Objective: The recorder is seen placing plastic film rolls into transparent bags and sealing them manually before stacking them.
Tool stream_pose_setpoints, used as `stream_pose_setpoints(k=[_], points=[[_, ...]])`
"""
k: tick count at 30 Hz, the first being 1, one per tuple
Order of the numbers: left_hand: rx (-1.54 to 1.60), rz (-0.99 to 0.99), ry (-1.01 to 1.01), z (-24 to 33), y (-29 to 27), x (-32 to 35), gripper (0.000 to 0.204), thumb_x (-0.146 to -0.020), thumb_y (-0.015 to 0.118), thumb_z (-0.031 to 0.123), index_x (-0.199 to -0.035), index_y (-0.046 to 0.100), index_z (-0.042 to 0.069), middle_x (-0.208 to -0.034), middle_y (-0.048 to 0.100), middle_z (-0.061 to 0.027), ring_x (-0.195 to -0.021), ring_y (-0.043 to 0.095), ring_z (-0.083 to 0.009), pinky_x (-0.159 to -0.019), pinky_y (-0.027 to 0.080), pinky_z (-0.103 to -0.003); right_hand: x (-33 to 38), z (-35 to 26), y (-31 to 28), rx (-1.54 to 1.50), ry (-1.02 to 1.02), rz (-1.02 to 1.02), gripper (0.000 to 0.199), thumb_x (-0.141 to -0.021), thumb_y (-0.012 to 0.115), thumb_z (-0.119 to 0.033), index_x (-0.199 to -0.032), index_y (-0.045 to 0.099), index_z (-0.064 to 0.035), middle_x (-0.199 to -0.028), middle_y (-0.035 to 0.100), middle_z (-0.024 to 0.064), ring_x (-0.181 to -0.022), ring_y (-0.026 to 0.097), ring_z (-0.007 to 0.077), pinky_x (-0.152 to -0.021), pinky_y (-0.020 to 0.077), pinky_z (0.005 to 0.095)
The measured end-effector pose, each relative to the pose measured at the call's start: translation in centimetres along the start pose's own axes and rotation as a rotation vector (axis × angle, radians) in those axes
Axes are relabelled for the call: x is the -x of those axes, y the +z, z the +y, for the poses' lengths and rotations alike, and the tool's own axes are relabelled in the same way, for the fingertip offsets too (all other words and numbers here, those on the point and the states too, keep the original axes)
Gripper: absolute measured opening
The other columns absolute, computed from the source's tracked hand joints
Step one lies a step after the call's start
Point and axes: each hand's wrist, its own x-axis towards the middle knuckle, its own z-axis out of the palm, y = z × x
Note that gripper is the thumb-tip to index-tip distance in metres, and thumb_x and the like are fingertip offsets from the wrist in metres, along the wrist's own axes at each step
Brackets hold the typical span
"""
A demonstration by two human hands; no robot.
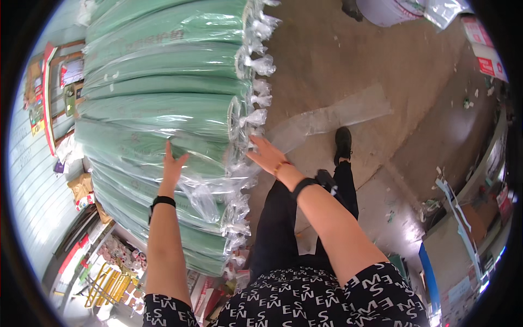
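A tall stack of long green rolls (pixel 163 109) in clear plastic fills the left and middle. The plastic ends (pixel 256 117) are bunched and knotted along the stack's right side. My left hand (pixel 173 164) lies against one wrapped roll, its index finger and thumb spread. Below it, loose clear wrap (pixel 201 199) hangs in folds. My right hand (pixel 267 156) reaches to the bunched ends of the rolls with its fingers stretched out. Its fingertips touch or nearly touch the wrap; I cannot tell which. Neither hand visibly grips anything.
A long strip of clear plastic (pixel 348 111) lies on the brown floor beside my shoe (pixel 342 143). Far right stand red and white boxes (pixel 482 52). Left of the stack are shelves with goods, and a yellow metal frame (pixel 106 283) stands at lower left.
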Motion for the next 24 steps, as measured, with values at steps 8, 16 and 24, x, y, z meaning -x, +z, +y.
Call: stream_pose_setpoints(k=[8, 16, 24], points=[[0.939, -0.184, -0.472, 15.5, 13.7, 21.4, 0.048, -0.092, 0.056, 0.042, -0.126, 0.051, 0.009, -0.093, 0.058, -0.0026, -0.073, 0.055, -0.0146, -0.061, 0.044, -0.027, 18.7, 10.7, -11.0, 0.54, 0.352, -0.656, 0.064, -0.087, 0.055, -0.054, -0.131, 0.052, -0.0071, -0.126, 0.058, 0.016, -0.117, 0.056, 0.0315, -0.099, 0.0425, 0.0413], [1.845, -0.546, -0.495, 33.7, 15.4, 36.1, 0.038, -0.093, 0.059, 0.025, -0.126, 0.05, 0.009, -0.083, 0.05, 0.0018, -0.067, 0.047, -0.0073, -0.058, 0.038, -0.022, 26.3, 4.8, -17.2, 0.039, 0.238, -0.423, 0.034, -0.084, 0.069, -0.023, -0.11, 0.06, -0.0028, -0.098, 0.063, 0.0085, -0.095, 0.059, 0.0185, -0.082, 0.0472, 0.0294], [1.124, -0.161, -0.041, 34.7, 15.8, 44.2, 0.056, -0.079, 0.059, 0.006, -0.133, 0.049, 0.01, -0.083, 0.052, -0.0033, -0.072, 0.051, -0.0138, -0.063, 0.041, -0.029, 30.7, -4.0, -22.1, 0.009, 0.098, -0.357, 0.015, -0.088, 0.057, -0.021, -0.086, 0.058, -0.006, -0.073, 0.053, -0.0004, -0.066, 0.052, 0.0111, -0.061, 0.0438, 0.0231]])
